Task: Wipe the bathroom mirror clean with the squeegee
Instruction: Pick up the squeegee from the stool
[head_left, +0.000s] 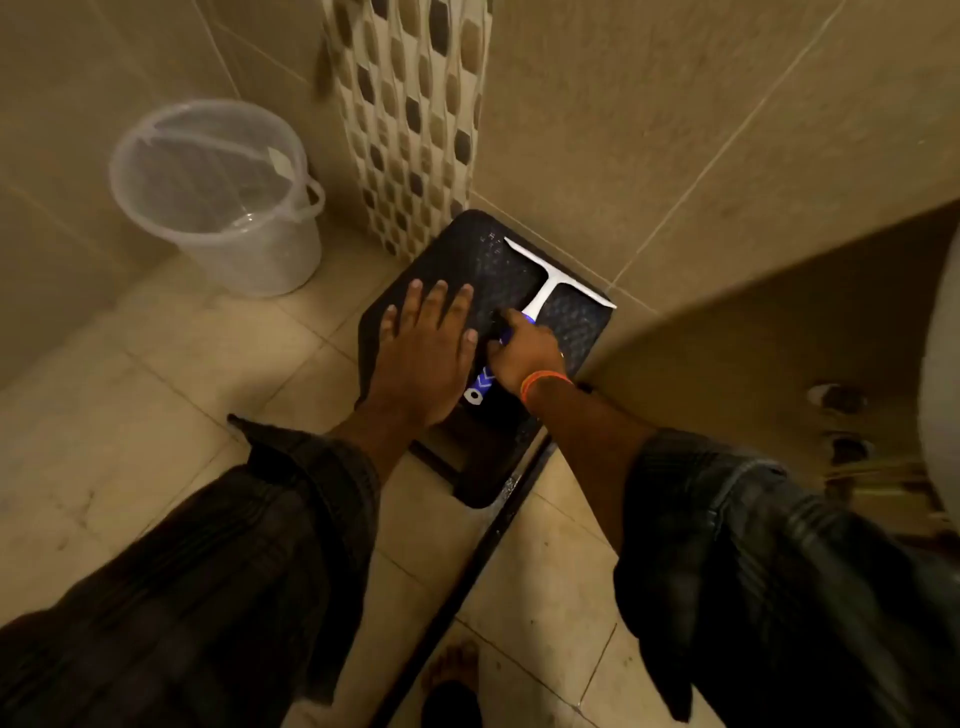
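Note:
A white T-shaped squeegee (551, 278) with a blue-and-white handle lies on a black plastic stool (483, 260) in the corner of the tiled floor. Its blade points toward the wall. My right hand (527, 353) is closed around the handle; part of the handle (479, 392) sticks out below my palm. My left hand (423, 358) lies flat on the stool's top beside it, fingers spread, holding nothing. No mirror is in view.
A clear plastic bucket (218, 197) stands on the floor at the left against the tiled wall. A beige basin edge (779, 332) overhangs at the right. A dark floor strip (498, 535) runs from the stool toward my bare foot (452, 670).

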